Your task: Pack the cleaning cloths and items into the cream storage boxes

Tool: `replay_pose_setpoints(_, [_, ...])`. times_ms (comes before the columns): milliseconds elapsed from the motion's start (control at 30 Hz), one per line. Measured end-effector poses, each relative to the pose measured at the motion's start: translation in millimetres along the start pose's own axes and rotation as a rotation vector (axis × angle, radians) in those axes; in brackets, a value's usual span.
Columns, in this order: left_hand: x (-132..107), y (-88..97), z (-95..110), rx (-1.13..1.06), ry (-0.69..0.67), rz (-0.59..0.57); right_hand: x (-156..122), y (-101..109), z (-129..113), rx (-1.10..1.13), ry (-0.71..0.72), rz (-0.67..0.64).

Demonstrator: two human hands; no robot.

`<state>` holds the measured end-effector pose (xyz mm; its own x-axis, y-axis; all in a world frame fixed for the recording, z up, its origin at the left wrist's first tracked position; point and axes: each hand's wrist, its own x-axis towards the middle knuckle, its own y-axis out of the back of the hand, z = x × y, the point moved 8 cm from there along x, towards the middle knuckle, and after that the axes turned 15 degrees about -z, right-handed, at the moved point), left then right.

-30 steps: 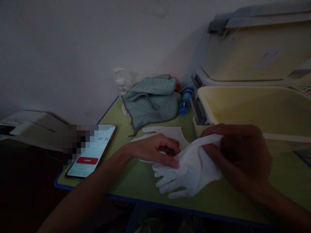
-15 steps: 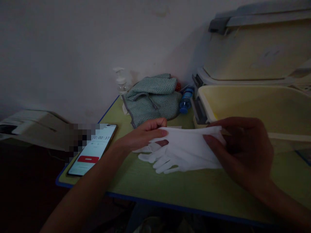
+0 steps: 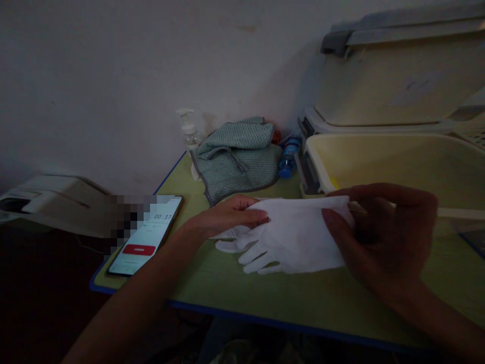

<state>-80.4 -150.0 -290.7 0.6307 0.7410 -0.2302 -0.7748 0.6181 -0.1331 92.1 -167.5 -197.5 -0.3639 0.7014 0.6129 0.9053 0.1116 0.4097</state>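
A thin white glove [image 3: 299, 235] is stretched between my two hands just above the green table [image 3: 303, 303], its fingers pointing left. My left hand [image 3: 231, 217] pinches it near the thumb side, the thumb lying on top. At the cuff end, my right hand [image 3: 394, 237] grips the upper edge between thumb and fingers. Some white fabric [image 3: 233, 232] shows behind the glove's fingers; whether it is a second glove I cannot tell.
Behind the hands lies a folded grey-green cloth [image 3: 238, 167], between a pump bottle [image 3: 188, 131] and a small blue-capped bottle [image 3: 289, 157]. A cream storage bin [image 3: 379, 139] with its lid raised stands at right. A phone [image 3: 147, 237] showing a timer lies at left.
My left thumb has slid slightly right and down along the glove, and the gap beside it has closed. My right hand has shifted a little right. The glove lies flatter.
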Motion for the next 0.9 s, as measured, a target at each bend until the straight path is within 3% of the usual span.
replay_pose_setpoints(267, [-26, 27.1, 28, 0.189, -0.148, 0.254, -2, -8, -10, -0.098, 0.116, -0.113])
replay_pose_setpoints(400, [-40, 34.3, 46, 0.435, -0.206, 0.379, -3, -15, -12, -0.329, 0.202, -0.161])
replay_pose_setpoints(567, [-49, 28.6, 71, 0.748, -0.292, 0.489, -6, -25, -21, -0.629, 0.278, -0.188])
replay_pose_setpoints(733, [-57, 23.6, 83, 0.889, -0.361, 0.573, -6, -28, -22, -0.669, 0.24, -0.175])
replay_pose_setpoints(900, [-60, 22.1, 84, 0.935, -0.361, 0.591, -6, -25, -6, -0.61, 0.083, -0.13])
